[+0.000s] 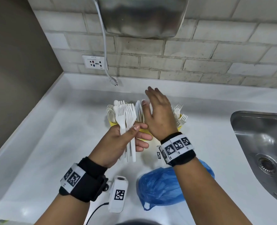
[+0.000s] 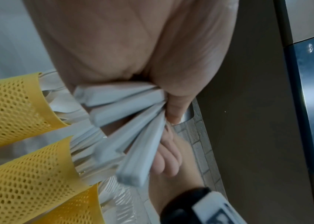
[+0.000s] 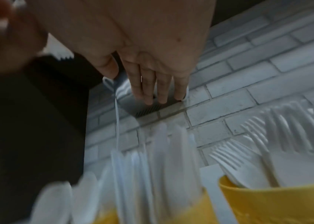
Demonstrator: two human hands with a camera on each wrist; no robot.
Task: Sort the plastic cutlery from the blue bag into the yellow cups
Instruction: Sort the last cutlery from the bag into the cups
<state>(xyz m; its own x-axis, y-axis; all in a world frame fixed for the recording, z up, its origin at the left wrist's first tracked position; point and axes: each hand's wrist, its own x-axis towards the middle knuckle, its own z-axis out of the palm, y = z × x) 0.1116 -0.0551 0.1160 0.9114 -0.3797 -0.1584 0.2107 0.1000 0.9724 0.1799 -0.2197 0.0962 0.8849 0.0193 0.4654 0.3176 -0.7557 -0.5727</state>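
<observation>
My left hand [image 1: 128, 135] grips a bundle of white plastic forks [image 1: 128, 120] by the handles, tines up, just in front of the yellow cups [image 1: 144, 131]. Seen from the left wrist, the fork handles [image 2: 125, 115] fan out of my palm beside the yellow mesh cups [image 2: 14, 109]. My right hand [image 1: 157, 111] hovers above the cups with straight fingers and holds nothing. From the right wrist, its fingers [image 3: 152, 84] stretch over the knives [image 3: 152, 166] and forks [image 3: 248, 159] standing in a yellow cup [image 3: 267, 201]. The blue bag [image 1: 163, 187] lies crumpled near the counter's front edge.
A steel sink [image 1: 261, 150] is sunk into the white counter [image 1: 53, 143] at the right. A wall socket [image 1: 94, 62] and a hanging plug cable [image 1: 112, 81] sit behind the cups, below a metal appliance [image 1: 142, 15]. A brown wall borders the left.
</observation>
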